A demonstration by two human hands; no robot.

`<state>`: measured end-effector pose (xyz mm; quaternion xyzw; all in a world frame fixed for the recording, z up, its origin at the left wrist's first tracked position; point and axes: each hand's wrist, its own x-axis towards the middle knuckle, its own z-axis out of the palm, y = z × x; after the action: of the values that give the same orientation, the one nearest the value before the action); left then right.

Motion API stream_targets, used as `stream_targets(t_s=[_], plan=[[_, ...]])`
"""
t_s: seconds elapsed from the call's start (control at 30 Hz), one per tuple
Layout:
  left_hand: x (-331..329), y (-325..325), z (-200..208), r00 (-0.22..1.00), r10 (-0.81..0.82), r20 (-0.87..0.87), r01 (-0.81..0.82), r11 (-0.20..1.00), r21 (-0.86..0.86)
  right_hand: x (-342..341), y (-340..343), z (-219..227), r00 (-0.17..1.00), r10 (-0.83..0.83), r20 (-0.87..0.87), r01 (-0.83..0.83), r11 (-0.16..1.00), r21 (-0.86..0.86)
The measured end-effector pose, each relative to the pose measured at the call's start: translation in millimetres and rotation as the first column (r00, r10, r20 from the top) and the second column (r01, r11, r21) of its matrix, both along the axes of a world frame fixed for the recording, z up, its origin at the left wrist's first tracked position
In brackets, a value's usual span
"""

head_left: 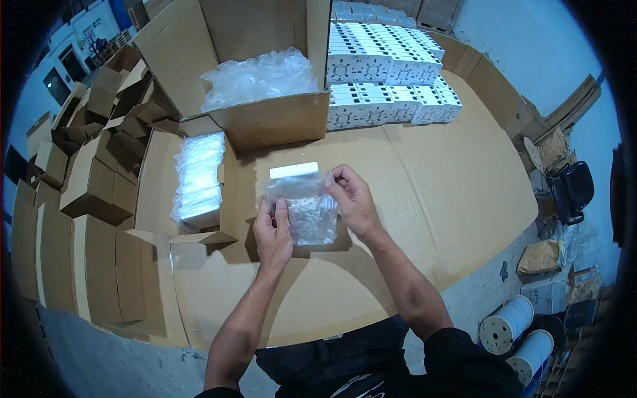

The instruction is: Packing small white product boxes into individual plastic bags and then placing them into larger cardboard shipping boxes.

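Observation:
A clear bubble-wrap bag [312,215] hangs between my two hands over the cardboard-covered table. My left hand [273,232] grips its left side, thumb on top. At the bag's upper right corner my right hand [355,199] pinches the edge between thumb and fingers. A flat white box [294,170] shows just beyond the bag's top edge; whether part of it lies behind the bag I cannot tell. To the left, an open carton [229,199] holds a row of bubble-wrapped white boxes [201,169].
A large open carton [279,123] behind my hands holds a heap of clear bubble bags [262,79]. Stacked white boxes [371,66] stand at the back right. Several empty brown cartons [96,179] crowd the left side. Cable spools [507,325] sit on the floor at lower right.

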<state>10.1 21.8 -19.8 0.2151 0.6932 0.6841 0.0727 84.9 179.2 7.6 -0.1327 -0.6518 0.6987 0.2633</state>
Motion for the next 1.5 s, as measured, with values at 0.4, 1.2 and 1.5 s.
stream_targets(t_s=[0.4, 1.2, 1.5], plan=[[6.9, -10.2, -1.1, 0.986, 0.112, -0.123, -0.120, 0.991, -0.057, 7.4, -41.0, -12.2, 0.948, -0.315, 0.035, 0.313, 0.948, 0.055], [-6.8, -11.1, 12.8, 0.981, 0.105, 0.160, -0.138, 0.967, 0.212, 23.2, -43.3, -10.6, 0.963, -0.164, 0.216, 0.077, 0.928, 0.364], [-4.8, -9.0, 7.0, 0.984, 0.102, -0.149, -0.077, 0.983, 0.166, 17.8, -28.1, -13.9, 0.989, -0.106, 0.107, 0.100, 0.993, 0.059]])
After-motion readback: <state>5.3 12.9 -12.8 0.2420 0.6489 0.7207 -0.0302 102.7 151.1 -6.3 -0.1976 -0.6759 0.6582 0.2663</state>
